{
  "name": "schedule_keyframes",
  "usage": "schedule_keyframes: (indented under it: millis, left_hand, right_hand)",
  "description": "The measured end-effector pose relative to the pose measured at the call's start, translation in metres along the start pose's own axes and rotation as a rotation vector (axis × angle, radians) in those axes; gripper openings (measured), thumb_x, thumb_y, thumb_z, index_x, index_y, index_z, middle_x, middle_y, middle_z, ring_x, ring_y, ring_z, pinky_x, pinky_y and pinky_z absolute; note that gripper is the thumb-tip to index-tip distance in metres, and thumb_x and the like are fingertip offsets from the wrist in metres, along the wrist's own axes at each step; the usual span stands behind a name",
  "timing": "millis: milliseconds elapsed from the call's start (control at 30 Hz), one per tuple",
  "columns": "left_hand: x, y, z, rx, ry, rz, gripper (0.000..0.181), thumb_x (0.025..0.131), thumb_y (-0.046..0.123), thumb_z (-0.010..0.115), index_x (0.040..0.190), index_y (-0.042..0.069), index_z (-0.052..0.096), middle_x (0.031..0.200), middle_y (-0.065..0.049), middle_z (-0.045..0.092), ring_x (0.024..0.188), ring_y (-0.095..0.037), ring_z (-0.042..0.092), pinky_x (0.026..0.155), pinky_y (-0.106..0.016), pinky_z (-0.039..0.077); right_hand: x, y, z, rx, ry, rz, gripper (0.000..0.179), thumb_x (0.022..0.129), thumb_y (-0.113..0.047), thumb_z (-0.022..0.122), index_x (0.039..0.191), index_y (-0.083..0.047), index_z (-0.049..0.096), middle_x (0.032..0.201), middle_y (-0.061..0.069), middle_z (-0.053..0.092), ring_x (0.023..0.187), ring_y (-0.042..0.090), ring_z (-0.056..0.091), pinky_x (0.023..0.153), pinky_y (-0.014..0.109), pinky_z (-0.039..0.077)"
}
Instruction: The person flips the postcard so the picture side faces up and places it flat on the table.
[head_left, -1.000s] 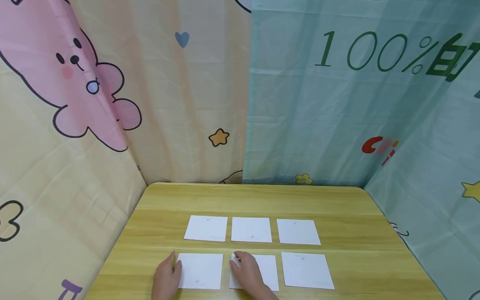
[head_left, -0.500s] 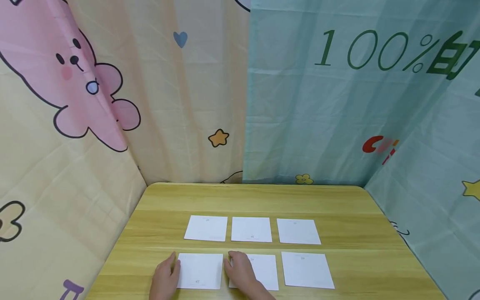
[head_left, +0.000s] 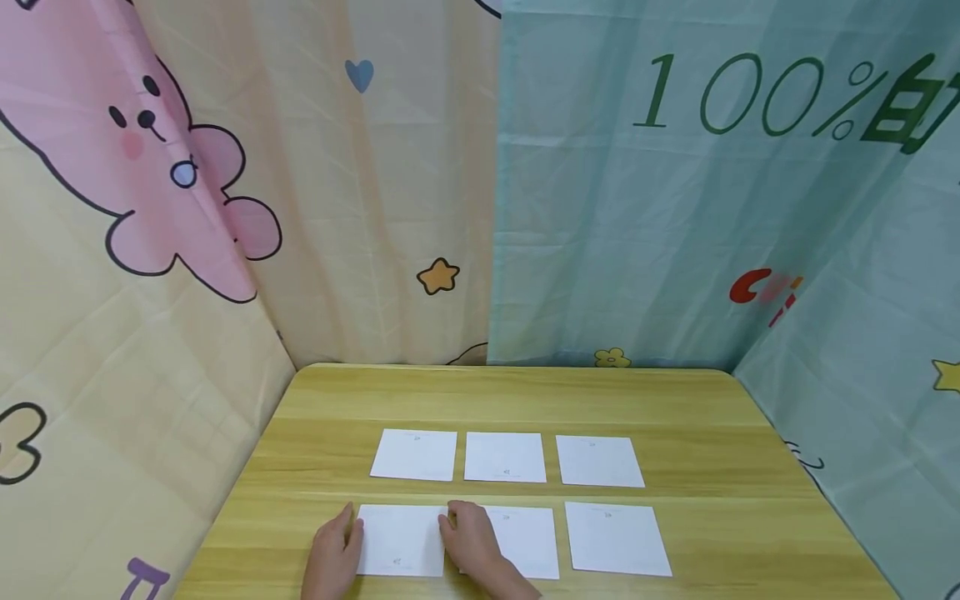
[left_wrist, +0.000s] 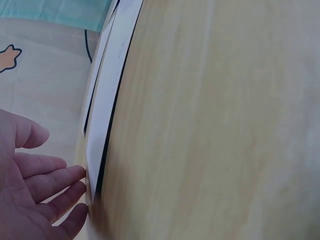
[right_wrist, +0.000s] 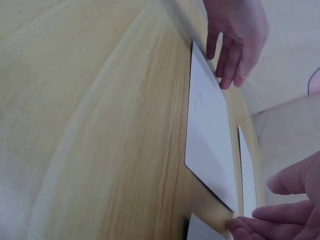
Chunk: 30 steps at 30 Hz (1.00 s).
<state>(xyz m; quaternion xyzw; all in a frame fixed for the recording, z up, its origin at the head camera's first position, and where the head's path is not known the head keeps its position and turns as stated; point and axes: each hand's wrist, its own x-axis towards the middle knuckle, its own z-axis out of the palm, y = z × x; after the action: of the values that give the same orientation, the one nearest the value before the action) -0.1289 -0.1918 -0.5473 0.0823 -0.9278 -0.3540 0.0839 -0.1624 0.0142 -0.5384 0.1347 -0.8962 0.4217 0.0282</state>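
A white card (head_left: 401, 542) lies flat at the front left of the wooden table, with a tiny print near its lower edge. At its left edge is my left hand (head_left: 332, 554), fingers loosely bent and fingertips by the edge in the left wrist view. My right hand (head_left: 472, 537) is at the card's right edge and partly covers the front middle card (head_left: 528, 542). In the right wrist view the right hand's fingers (right_wrist: 282, 212) are slightly bent near the card's corner, while the left hand (right_wrist: 235, 45) reaches the opposite edge.
A third front card (head_left: 618, 540) lies to the right. Behind are three more white cards, left (head_left: 414, 456), middle (head_left: 506, 457) and right (head_left: 599, 462). Patterned curtains (head_left: 405, 192) surround the wooden table (head_left: 510, 392) at its back and sides.
My right hand has slid left, from over the front middle card to the right edge of the front left card. The left hand stays nearly still, and the cards have not visibly shifted.
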Motion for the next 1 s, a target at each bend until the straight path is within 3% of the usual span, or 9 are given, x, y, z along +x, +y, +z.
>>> schedule_keyframes:
  millis: [300, 600, 900, 1000]
  left_hand:
    - [-0.003, -0.002, 0.001, -0.020, 0.015, -0.007, 0.039, 0.094, 0.011, 0.046, 0.123, -0.016, 0.046, 0.121, -0.034, 0.048, 0.112, -0.051, 0.042, 0.095, -0.056, 0.031]
    - [-0.005, -0.004, 0.000, 0.002, 0.033, 0.006, 0.039, 0.094, 0.011, 0.047, 0.123, -0.015, 0.047, 0.120, -0.033, 0.050, 0.110, -0.049, 0.044, 0.094, -0.055, 0.033]
    - [0.003, 0.007, -0.001, 0.006, -0.085, -0.060, 0.044, 0.095, 0.014, 0.043, 0.125, -0.019, 0.041, 0.125, -0.033, 0.044, 0.116, -0.049, 0.039, 0.095, -0.056, 0.031]
    - [0.004, 0.009, -0.001, -0.010, -0.097, -0.066, 0.043, 0.095, 0.012, 0.042, 0.124, -0.020, 0.040, 0.126, -0.034, 0.043, 0.117, -0.049, 0.038, 0.096, -0.056, 0.030]
  right_hand:
    - [0.000, -0.004, 0.002, 0.023, 0.019, 0.011, 0.041, 0.083, -0.006, 0.063, 0.054, -0.011, 0.034, 0.048, -0.012, 0.021, 0.043, 0.004, 0.022, 0.041, 0.019, 0.020]
    - [0.003, -0.008, 0.006, 0.052, -0.019, 0.044, 0.043, 0.084, -0.005, 0.060, 0.054, -0.013, 0.031, 0.046, -0.010, 0.025, 0.040, 0.003, 0.025, 0.038, 0.018, 0.022]
    - [0.005, -0.009, 0.004, 0.102, -0.002, 0.069, 0.045, 0.085, -0.003, 0.060, 0.054, -0.015, 0.029, 0.045, -0.012, 0.024, 0.039, 0.002, 0.024, 0.039, 0.017, 0.020]
    - [0.006, -0.008, 0.004, 0.109, 0.002, 0.079, 0.046, 0.084, -0.002, 0.059, 0.054, -0.015, 0.028, 0.045, -0.012, 0.023, 0.039, 0.002, 0.022, 0.039, 0.017, 0.018]
